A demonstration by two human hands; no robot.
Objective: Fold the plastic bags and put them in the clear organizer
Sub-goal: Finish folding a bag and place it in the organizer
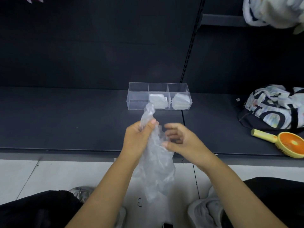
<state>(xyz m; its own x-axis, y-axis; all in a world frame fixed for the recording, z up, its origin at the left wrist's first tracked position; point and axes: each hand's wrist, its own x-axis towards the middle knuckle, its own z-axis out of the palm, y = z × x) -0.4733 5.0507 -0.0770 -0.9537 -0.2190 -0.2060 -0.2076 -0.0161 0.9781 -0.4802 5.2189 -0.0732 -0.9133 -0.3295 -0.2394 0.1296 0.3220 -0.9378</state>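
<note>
A dark shelf (65,120) carried the work. The left hand (138,139) gripped the crumpled plastic bag (154,170) near its top and the right hand (179,140) pinched its side, over the shelf's front edge. Folding appeared unstarted, so flattening comes next. Behind, the clear organizer (139,100) had its left compartment free.

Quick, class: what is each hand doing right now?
Left hand: closed, grip on the plastic bag near its top.
Right hand: at the bag, blurred; grip cannot be told.
</note>
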